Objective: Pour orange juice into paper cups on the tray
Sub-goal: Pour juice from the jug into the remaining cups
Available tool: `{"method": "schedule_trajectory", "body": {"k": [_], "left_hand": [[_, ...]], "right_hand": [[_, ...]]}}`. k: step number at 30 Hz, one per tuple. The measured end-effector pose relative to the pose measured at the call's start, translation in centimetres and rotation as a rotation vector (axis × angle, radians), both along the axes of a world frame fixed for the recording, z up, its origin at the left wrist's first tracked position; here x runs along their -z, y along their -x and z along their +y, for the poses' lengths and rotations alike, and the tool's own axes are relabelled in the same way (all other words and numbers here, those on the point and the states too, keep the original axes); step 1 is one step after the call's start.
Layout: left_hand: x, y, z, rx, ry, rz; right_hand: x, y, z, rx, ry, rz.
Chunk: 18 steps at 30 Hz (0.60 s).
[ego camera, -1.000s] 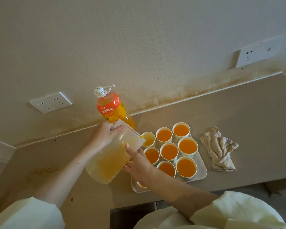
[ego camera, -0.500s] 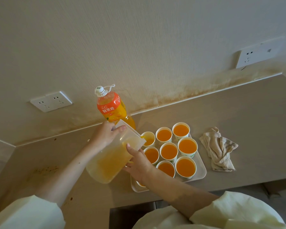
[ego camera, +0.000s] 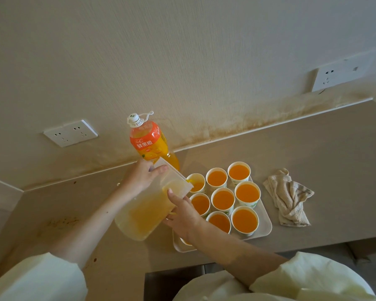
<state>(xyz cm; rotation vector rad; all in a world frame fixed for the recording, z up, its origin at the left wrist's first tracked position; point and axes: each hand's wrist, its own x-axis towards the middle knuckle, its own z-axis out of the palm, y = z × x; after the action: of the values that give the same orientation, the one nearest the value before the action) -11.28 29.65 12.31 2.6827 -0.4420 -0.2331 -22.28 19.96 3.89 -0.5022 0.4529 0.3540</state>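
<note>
A clear plastic pitcher of orange juice is tilted to the right, its spout over the back-left paper cup on the white tray. A thin stream of juice falls into that cup, which is partly filled. My left hand grips the pitcher near its rim from the far side. My right hand holds the pitcher's near side, thumb up the wall. Several other paper cups on the tray hold juice nearly to the brim. One cup is mostly hidden under my right wrist.
A capped orange juice bottle stands against the wall behind the pitcher. A crumpled beige cloth lies right of the tray. Wall sockets sit left and right. The counter's front edge runs just below the tray.
The juice level in the back-left cup has risen slightly as the pour goes on. Hands and pitcher keep almost the same pose.
</note>
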Motion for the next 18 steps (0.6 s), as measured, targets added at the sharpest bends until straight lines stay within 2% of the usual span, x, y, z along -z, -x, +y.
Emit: {"method": "schedule_trajectory", "body": {"k": [18], "left_hand": [[-0.21, 0.13, 0.04, -0.007, -0.007, -0.004]], "right_hand": [[-0.14, -0.12, 0.16, -0.003, -0.018, -0.02]]}}
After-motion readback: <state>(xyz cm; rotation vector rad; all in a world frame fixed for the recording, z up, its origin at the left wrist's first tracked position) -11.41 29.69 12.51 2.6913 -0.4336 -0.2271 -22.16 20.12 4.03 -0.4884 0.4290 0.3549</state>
